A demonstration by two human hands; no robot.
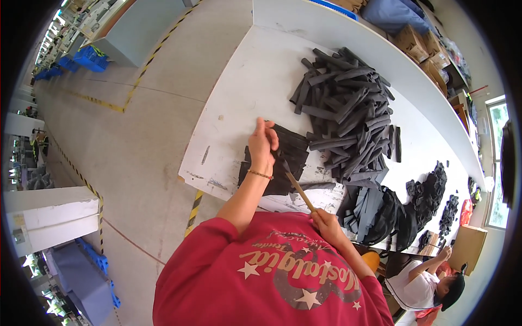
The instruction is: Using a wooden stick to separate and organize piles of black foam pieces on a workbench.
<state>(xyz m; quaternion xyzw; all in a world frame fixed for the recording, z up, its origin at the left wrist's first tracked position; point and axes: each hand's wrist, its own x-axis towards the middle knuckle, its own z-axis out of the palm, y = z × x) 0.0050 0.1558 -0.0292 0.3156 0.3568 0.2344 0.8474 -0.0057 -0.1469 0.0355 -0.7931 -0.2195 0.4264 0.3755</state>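
My left hand is at the left edge of a layer of flat black strips on the white table, its fingers partly stretched out and loosely apart. I see nothing held in it. A beaded bracelet circles that wrist. My right hand, close to my body, is closed round the end of a light wooden handle belonging to what looks like a brush. Its dark head rests over the strips, just beside my left hand, and blends into them. Beyond the strips lies a large heap of dark grey rolled pieces.
The white table has a raised wall along its far side. Black bags and more dark piles lie to the right. A co-worker in a white top sits at lower right. Cardboard boxes stand behind the wall.
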